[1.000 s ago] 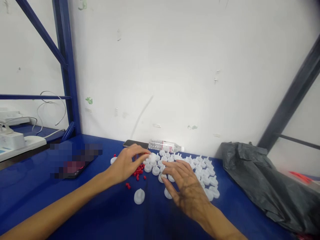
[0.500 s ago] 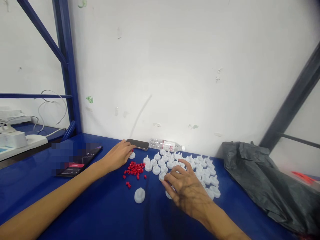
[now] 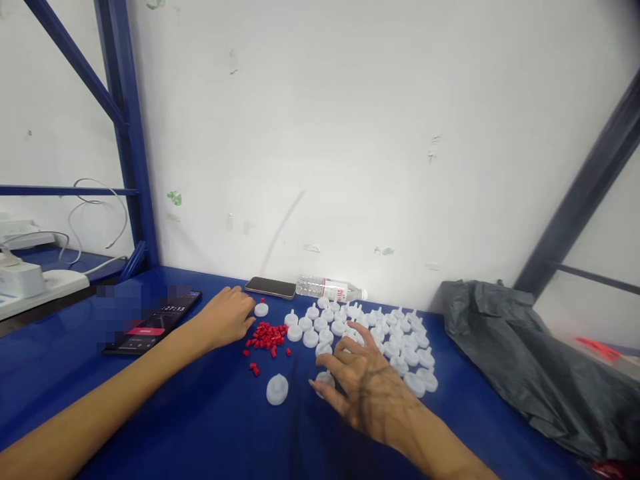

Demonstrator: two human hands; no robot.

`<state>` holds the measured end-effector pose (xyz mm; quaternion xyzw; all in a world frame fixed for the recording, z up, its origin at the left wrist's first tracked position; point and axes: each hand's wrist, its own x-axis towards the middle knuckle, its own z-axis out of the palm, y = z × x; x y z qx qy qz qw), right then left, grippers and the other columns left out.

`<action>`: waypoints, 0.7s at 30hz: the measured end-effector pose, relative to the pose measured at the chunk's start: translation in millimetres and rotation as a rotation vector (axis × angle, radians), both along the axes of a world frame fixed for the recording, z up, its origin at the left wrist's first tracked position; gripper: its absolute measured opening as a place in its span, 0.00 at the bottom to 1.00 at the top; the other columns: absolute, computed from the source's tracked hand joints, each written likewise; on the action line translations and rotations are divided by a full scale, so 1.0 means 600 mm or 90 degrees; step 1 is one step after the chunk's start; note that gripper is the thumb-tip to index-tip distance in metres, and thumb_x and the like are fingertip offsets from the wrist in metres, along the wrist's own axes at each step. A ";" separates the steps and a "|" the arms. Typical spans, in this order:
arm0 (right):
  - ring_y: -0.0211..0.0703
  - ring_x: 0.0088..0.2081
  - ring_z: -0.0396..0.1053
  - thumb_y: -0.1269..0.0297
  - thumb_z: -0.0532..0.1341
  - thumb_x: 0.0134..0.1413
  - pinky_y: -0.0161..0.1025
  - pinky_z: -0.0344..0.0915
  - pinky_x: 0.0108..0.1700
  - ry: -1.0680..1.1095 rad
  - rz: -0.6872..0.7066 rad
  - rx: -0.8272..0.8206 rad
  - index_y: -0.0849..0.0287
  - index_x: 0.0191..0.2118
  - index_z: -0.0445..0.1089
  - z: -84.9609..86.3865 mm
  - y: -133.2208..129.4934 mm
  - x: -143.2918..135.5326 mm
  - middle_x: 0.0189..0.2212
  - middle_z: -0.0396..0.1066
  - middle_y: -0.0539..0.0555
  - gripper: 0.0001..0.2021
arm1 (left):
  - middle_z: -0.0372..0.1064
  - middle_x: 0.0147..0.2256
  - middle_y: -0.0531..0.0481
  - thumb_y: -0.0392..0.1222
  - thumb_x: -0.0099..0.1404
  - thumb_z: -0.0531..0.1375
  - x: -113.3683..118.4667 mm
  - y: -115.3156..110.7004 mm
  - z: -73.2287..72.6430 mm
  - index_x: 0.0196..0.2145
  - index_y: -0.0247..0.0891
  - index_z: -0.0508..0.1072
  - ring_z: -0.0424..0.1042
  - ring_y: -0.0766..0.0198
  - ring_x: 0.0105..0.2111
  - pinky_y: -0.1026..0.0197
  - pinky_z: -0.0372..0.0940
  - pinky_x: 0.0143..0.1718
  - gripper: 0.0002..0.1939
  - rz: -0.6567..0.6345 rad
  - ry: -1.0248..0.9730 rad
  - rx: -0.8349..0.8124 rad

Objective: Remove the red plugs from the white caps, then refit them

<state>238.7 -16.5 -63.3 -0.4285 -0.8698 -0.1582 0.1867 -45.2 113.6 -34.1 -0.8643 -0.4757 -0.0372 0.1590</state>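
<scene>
A white cap with a red tip (image 3: 261, 309) stands just right of my left hand (image 3: 227, 319), whose fingers are bent and apart, holding nothing. Below those fingers lies a pile of small red pieces (image 3: 269, 337). My right hand (image 3: 357, 373) reaches over the near edge of a large group of white caps with thin spouts (image 3: 400, 340). Its thumb and index finger are spread around one white cap (image 3: 326, 381), which they partly hide. Another white cap (image 3: 277, 389) lies alone near the front.
A phone with a lit screen (image 3: 153, 325) lies at the left, a dark phone (image 3: 271, 287) and a clear bottle (image 3: 331, 289) by the wall. A dark plastic bag (image 3: 530, 367) covers the right side. Power strips (image 3: 63, 283) sit at the far left.
My left hand has drawn back left from the red-tipped cap, leaving it standing in view. My right hand has shifted slightly left and its thumb and fingers have spread wider at a near cap.
</scene>
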 end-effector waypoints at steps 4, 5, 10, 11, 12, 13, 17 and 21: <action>0.48 0.44 0.73 0.49 0.63 0.66 0.62 0.43 0.71 0.002 0.013 -0.034 0.53 0.45 0.74 0.000 -0.001 0.001 0.33 0.76 0.51 0.13 | 0.79 0.37 0.37 0.35 0.68 0.57 0.004 0.001 -0.003 0.35 0.35 0.79 0.77 0.44 0.42 0.49 0.67 0.44 0.10 0.002 0.010 -0.009; 0.47 0.44 0.73 0.50 0.64 0.66 0.62 0.43 0.71 0.002 0.017 -0.041 0.53 0.44 0.74 0.000 0.000 0.001 0.34 0.76 0.50 0.13 | 0.79 0.37 0.37 0.34 0.68 0.56 0.005 0.000 -0.005 0.35 0.36 0.79 0.77 0.45 0.42 0.50 0.67 0.43 0.10 0.001 0.010 -0.010; 0.44 0.43 0.74 0.55 0.64 0.67 0.60 0.46 0.71 0.017 0.034 -0.045 0.53 0.46 0.72 -0.005 0.006 0.000 0.36 0.76 0.49 0.09 | 0.78 0.36 0.37 0.33 0.69 0.53 0.007 0.001 -0.013 0.34 0.35 0.77 0.77 0.47 0.39 0.52 0.66 0.40 0.12 -0.020 -0.008 -0.010; 0.44 0.42 0.75 0.56 0.65 0.67 0.60 0.46 0.71 0.025 0.035 -0.041 0.53 0.47 0.71 -0.005 0.006 0.000 0.37 0.77 0.49 0.09 | 0.78 0.36 0.37 0.33 0.69 0.53 0.007 0.002 -0.015 0.35 0.35 0.76 0.77 0.47 0.39 0.52 0.65 0.40 0.12 -0.026 -0.016 -0.010; 0.44 0.41 0.75 0.57 0.65 0.67 0.60 0.47 0.71 0.033 0.036 -0.037 0.53 0.48 0.71 -0.006 0.007 0.000 0.37 0.77 0.49 0.10 | 0.78 0.36 0.37 0.33 0.69 0.53 0.007 0.002 -0.015 0.35 0.35 0.76 0.76 0.47 0.38 0.52 0.65 0.40 0.11 -0.032 -0.026 -0.009; 0.44 0.40 0.75 0.58 0.65 0.66 0.60 0.48 0.71 0.040 0.036 -0.034 0.52 0.49 0.70 -0.006 0.006 -0.001 0.37 0.78 0.49 0.10 | 0.77 0.36 0.37 0.34 0.69 0.53 0.007 0.001 -0.015 0.35 0.35 0.76 0.76 0.48 0.38 0.52 0.65 0.39 0.11 -0.039 -0.039 -0.008; 0.47 0.46 0.75 0.66 0.65 0.65 0.60 0.51 0.69 0.080 0.039 -0.030 0.50 0.54 0.67 -0.005 0.003 -0.003 0.44 0.77 0.50 0.14 | 0.76 0.35 0.42 0.35 0.70 0.53 0.011 -0.005 -0.007 0.34 0.38 0.73 0.75 0.52 0.37 0.55 0.64 0.38 0.10 -0.067 -0.107 -0.003; 0.46 0.45 0.75 0.70 0.62 0.65 0.58 0.54 0.68 0.149 0.043 -0.034 0.53 0.52 0.65 0.000 -0.001 -0.007 0.44 0.76 0.51 0.13 | 0.76 0.37 0.48 0.38 0.68 0.56 0.026 -0.023 0.001 0.36 0.40 0.73 0.73 0.59 0.38 0.58 0.66 0.41 0.06 -0.140 -0.248 -0.025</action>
